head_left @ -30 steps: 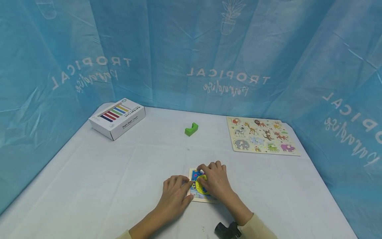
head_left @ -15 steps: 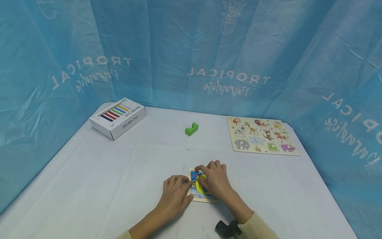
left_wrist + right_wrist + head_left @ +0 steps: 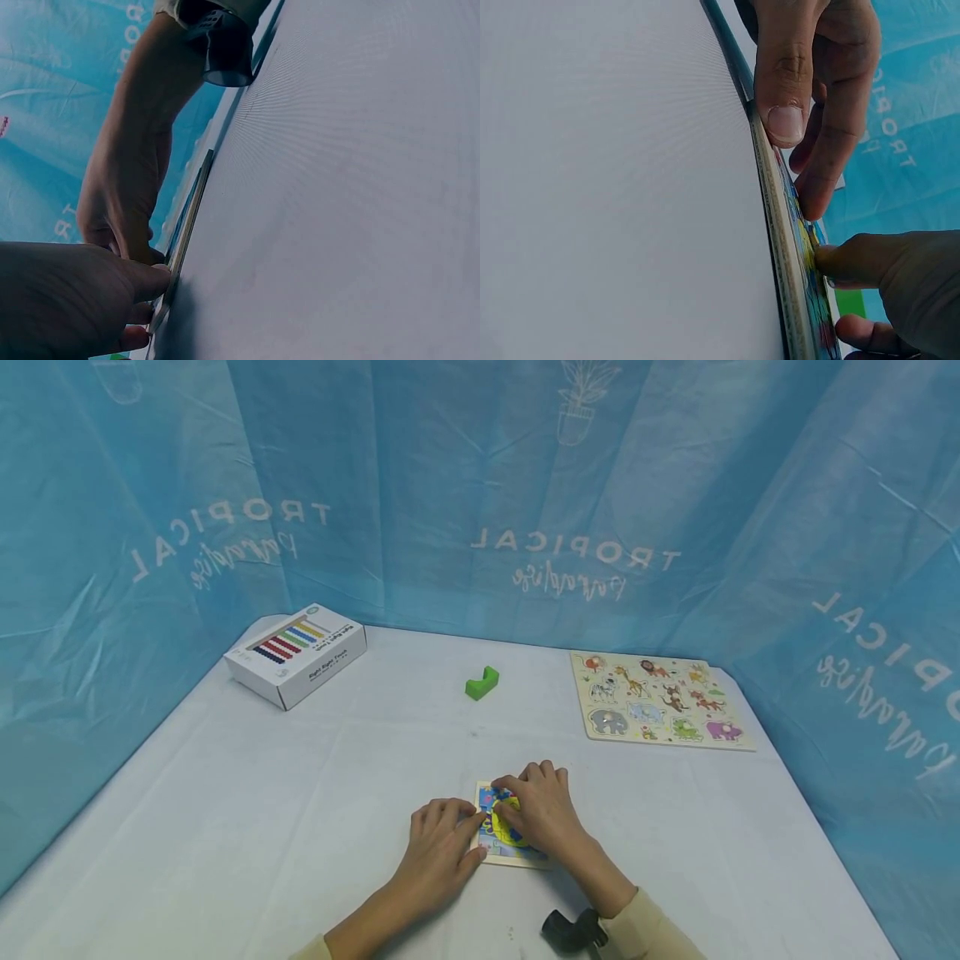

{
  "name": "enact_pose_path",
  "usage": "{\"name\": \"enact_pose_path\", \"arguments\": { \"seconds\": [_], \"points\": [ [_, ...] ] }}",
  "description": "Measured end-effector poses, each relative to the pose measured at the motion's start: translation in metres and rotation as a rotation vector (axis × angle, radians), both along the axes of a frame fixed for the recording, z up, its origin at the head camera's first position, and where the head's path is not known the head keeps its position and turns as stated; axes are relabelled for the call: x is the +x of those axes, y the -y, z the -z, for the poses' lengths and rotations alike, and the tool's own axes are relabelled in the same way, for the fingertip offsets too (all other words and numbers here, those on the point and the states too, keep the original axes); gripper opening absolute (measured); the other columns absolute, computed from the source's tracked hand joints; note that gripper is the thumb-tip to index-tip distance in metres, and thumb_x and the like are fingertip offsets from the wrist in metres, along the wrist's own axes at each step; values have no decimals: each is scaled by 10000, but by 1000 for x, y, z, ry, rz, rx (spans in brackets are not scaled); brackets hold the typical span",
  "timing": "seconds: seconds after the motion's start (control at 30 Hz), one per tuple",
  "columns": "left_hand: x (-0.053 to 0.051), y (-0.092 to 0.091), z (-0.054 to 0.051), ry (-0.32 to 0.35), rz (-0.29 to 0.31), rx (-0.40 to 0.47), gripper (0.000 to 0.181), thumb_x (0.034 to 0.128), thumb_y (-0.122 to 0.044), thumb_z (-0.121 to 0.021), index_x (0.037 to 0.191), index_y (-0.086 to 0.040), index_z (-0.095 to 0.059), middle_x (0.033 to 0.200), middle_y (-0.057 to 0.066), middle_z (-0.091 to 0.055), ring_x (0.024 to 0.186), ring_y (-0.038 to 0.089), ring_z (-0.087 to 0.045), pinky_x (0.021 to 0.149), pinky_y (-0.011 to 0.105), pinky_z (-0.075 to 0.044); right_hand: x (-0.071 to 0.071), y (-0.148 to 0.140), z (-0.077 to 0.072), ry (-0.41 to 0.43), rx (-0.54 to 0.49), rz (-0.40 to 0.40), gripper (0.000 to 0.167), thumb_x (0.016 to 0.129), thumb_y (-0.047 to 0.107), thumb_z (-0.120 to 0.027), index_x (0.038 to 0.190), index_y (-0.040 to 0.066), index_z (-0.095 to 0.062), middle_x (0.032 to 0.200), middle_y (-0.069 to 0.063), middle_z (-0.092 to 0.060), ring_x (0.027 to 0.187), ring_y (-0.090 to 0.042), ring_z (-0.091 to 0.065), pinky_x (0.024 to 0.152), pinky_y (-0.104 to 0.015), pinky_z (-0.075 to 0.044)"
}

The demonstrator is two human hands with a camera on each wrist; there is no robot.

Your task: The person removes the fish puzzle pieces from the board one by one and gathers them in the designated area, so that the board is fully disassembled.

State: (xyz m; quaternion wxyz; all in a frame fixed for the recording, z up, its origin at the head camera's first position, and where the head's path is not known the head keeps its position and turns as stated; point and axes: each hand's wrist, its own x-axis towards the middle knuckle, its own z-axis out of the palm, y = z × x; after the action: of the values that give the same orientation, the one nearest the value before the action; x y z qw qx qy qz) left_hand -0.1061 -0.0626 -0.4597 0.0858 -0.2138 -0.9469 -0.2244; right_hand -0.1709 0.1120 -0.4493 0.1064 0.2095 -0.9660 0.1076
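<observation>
A small wood-framed jigsaw puzzle (image 3: 491, 842) with blue and yellow pieces lies flat on the table, near the person. My left hand (image 3: 438, 852) holds its left side; the thumb (image 3: 786, 124) rests on the frame's edge and the index finger reaches the picture. Over the puzzle's right part bends my right hand (image 3: 547, 810), hiding that part. Its thumb and index finger touch the picture near the yellow shape. Whether they pinch a piece is hidden. In the right wrist view the puzzle's wooden edge (image 3: 784, 247) shows side-on.
Beyond the hands a green arch-shaped block (image 3: 482, 683) lies on the white table (image 3: 300, 810). A white box (image 3: 296, 656) picturing coloured rows stands back left, an animal peg puzzle board (image 3: 660, 702) back right. A black wrist camera (image 3: 573, 933) sits by the right sleeve. Blue curtains surround the table.
The right index fingertip has shifted slightly over the puzzle. The left hand and the puzzle look unmoved.
</observation>
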Motion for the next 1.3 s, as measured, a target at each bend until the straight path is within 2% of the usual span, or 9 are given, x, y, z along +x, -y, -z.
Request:
{"name": "enact_pose_path", "arguments": {
  "seconds": [0.3, 0.6, 0.87, 1.3],
  "points": [
    [0, 0, -1, 6, -5, -2, 412, 867, -313, -643, 1225, -111, -619, 1225, 57, -536, 1178, 262, -411, 989, 517, -290, 0, -7, -3, 22, -57, 4, 288, 793, 375, -718, 1063, 278, -698, 823, 36, -572, 857, -164, -433, 802, -386, -313],
    [0, -1, -1, 5, -17, 4, 414, 859, -309, -653, 1216, -101, -627, 1212, 55, -545, 1168, 256, -418, 983, 515, -291, -4, -27, -6, -17, -94, 52, 294, 763, 326, -757, 1048, 280, -708, 911, -10, -610, 937, -207, -447, 840, -406, -338],
    [0, -2, -1, 8, -31, 11, 410, 851, -300, -660, 1211, -107, -632, 1199, 50, -548, 1160, 242, -417, 978, 509, -291, -8, -51, -5, -42, -115, 91, 297, 751, 299, -765, 1040, 266, -710, 904, -26, -602, 948, -227, -450, 814, -405, -317],
    [0, -2, -1, -13, -32, 19, 405, 843, -290, -669, 1199, -102, -639, 1188, 49, -553, 1156, 245, -426, 975, 509, -293, -12, -80, -4, -37, -107, 166, 304, 753, 289, -765, 1048, 239, -708, 936, -63, -615, 972, -267, -454, 788, -416, -314]
  ]
}}
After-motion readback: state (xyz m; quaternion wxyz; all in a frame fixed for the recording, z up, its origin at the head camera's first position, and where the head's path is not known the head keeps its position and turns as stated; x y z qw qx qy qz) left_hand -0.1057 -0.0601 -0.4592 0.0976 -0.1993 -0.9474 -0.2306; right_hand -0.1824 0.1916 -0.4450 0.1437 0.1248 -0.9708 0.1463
